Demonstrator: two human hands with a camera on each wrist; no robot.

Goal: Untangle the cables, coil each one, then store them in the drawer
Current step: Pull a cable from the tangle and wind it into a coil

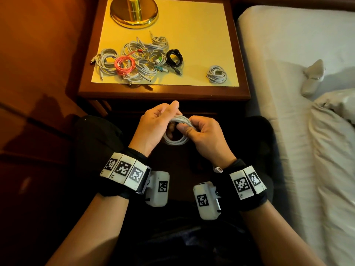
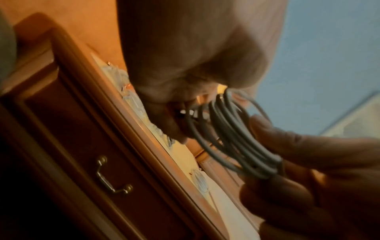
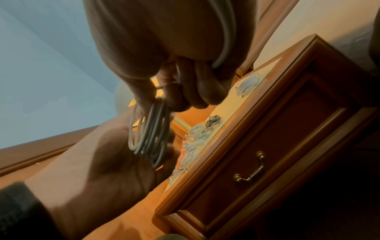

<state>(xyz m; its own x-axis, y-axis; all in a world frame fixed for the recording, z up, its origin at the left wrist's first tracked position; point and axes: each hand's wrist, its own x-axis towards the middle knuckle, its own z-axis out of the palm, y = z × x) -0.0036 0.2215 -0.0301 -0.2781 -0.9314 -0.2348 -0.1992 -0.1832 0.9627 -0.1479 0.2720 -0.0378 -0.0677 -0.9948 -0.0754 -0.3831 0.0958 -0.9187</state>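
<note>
A white cable point(image 1: 175, 142), wound into a small coil, hangs between both hands above my lap, in front of the nightstand. My left hand point(image 1: 155, 121) has its fingers curled through the loops point(image 2: 232, 138). My right hand point(image 1: 194, 129) pinches the coil's right side point(image 3: 150, 134), and the cable's white plug point(image 1: 218, 169) lies by that wrist. A tangled pile of white, pink and black cables point(image 1: 134, 58) sits on the nightstand top, with one coiled white cable point(image 1: 217, 73) apart at the right. The drawer point(image 3: 277, 146) with its brass handle point(image 3: 249, 168) is closed.
A brass lamp base point(image 1: 133, 11) stands at the back of the nightstand point(image 1: 192, 35). A bed with white sheets point(image 1: 288, 54) runs along the right, with a pale object point(image 1: 313, 77) lying on it. A wooden wall panel is on the left.
</note>
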